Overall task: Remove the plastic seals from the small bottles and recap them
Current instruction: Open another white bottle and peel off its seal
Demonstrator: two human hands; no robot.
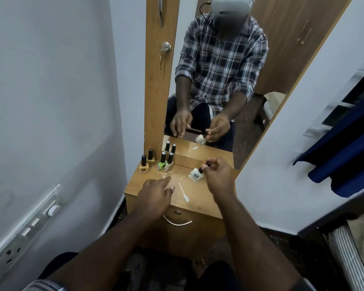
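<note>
Obs. at centre of frame: right hand [218,177] pinches the black cap of a white bottle [196,174]. The bottle is tilted, its base toward the left, just above or touching the wooden tabletop [200,198]; I cannot tell which.

Left hand [156,195] hovers over the tabletop's left part, lower centre of frame, fingers loosely extended, holding nothing I can see.

Clear plastic seal scraps [183,191] lie on the wood between the two hands.

Four capped bottles [156,162] stand upright in a cluster at the tabletop's back left corner, near the mirror [229,80]: two tan, one green, one cream.

A curved metal drawer handle [177,222] shows below the tabletop edge.
</note>
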